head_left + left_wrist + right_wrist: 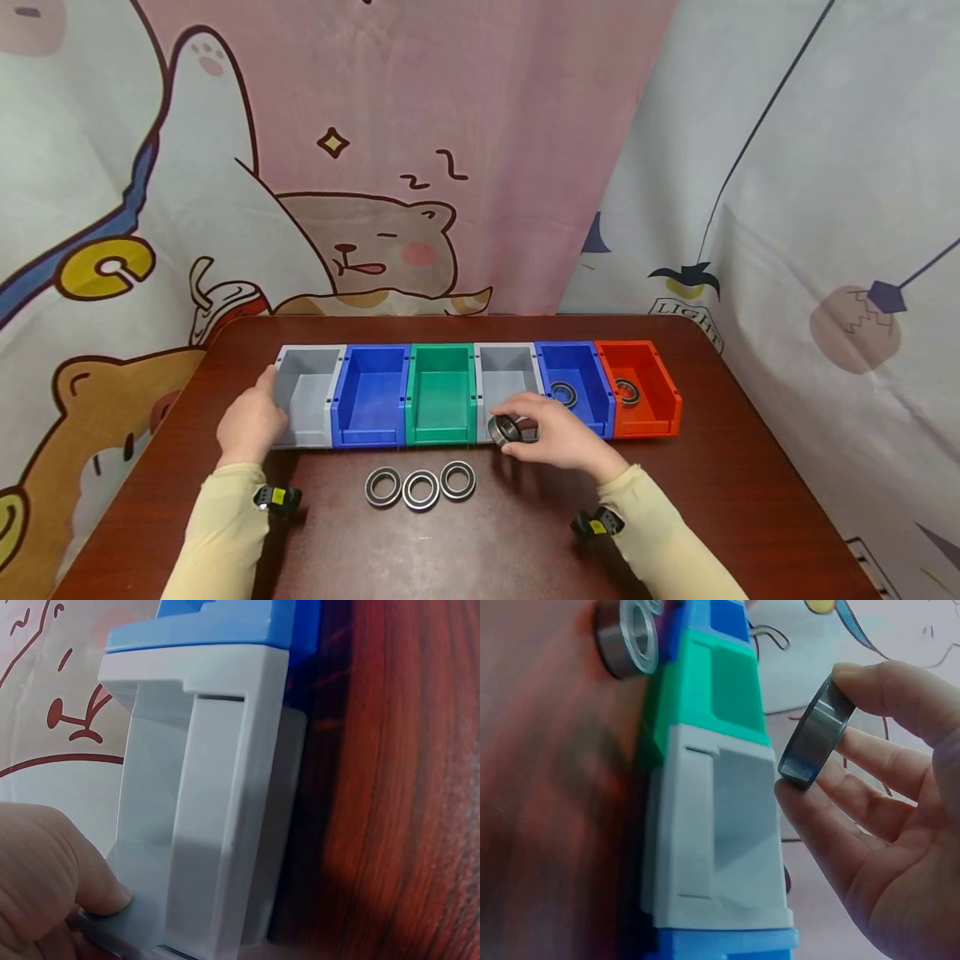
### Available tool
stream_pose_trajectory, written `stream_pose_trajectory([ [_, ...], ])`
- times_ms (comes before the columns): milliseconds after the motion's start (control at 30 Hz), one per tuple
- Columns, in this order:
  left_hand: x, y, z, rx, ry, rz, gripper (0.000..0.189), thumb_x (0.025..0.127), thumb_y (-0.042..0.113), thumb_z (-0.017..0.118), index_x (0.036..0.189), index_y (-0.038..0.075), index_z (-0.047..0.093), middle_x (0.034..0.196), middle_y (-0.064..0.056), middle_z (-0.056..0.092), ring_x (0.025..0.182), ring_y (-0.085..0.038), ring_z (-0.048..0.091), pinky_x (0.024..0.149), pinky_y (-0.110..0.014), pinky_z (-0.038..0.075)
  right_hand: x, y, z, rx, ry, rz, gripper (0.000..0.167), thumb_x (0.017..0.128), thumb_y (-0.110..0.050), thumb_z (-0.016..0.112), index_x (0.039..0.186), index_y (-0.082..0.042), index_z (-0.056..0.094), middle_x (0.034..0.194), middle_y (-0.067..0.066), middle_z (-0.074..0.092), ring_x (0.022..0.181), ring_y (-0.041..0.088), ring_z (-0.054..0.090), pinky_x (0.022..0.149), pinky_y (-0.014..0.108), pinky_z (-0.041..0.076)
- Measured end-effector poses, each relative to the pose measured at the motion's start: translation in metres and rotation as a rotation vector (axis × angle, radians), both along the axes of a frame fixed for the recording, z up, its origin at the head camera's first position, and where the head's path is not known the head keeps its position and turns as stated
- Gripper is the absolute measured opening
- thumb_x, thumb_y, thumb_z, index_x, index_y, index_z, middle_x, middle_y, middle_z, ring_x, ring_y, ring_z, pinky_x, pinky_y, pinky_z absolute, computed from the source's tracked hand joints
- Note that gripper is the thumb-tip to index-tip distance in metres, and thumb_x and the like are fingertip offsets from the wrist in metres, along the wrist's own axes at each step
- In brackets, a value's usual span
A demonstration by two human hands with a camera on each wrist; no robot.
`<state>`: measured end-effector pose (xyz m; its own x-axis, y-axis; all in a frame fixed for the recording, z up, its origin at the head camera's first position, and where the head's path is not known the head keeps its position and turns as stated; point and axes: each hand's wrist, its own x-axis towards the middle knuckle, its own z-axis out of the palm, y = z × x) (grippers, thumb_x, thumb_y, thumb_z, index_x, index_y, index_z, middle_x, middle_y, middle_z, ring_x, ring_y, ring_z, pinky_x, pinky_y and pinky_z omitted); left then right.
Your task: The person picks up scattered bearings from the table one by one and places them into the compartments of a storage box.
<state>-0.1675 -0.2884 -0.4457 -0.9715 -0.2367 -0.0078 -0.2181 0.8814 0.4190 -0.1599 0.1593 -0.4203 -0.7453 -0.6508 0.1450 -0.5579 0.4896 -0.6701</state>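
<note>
Near: 3 metal rings (421, 505) lie close in a row on the brown surface (525, 542). Next, R hand (558, 433) pinches 1 more ring (501, 431), tilted, btwn thumb & fingertips, by the 2nd gray bin (507, 379). L hand (251, 421) is nearly closed on the side wall of the 1st gray bin (309, 400), thumb inside. Btwn grays: blue bin (372, 400) & green bin (441, 400). At R: another blue bin (573, 367) & red bin (651, 400), 1 ring ea. Far: cloth (525, 167) w/ sleepy bear (390, 237).

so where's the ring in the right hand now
In the head view, the ring is just right of centre, pinched by the right hand near the grey bin beside the green bin.
</note>
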Motion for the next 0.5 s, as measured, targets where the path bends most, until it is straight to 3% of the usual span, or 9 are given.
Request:
stream_pose_trajectory([
  [233, 0.001, 0.001, 0.000, -0.003, 0.005, 0.008, 0.070, 0.083, -0.003, 0.052, 0.150, -0.005, 0.029, 0.120, -0.039, 0.054, 0.085, -0.045, 0.060, 0.062, -0.056, 0.050, -0.018, 0.002, 0.007, -0.036, 0.106, -0.062, 0.048, 0.083, -0.011, 0.079, 0.128, -0.005, 0.064, 0.120, 0.011, 0.062, 0.101, 0.023, 0.063, 0.087, 0.040, 0.054],
  [500, 0.000, 0.001, -0.003, -0.010, 0.006, 0.010, 0.069, 0.085, -0.002, 0.053, 0.150, -0.004, 0.030, 0.121, -0.039, 0.054, 0.090, -0.046, 0.060, 0.066, -0.058, 0.051, -0.036, -0.005, -0.002, 0.148, 0.284, -0.167, 0.051, 0.079, -0.015, 0.082, 0.126, -0.004, 0.066, 0.115, 0.011, 0.064, 0.100, 0.025, 0.060, 0.086, 0.040, 0.053],
])
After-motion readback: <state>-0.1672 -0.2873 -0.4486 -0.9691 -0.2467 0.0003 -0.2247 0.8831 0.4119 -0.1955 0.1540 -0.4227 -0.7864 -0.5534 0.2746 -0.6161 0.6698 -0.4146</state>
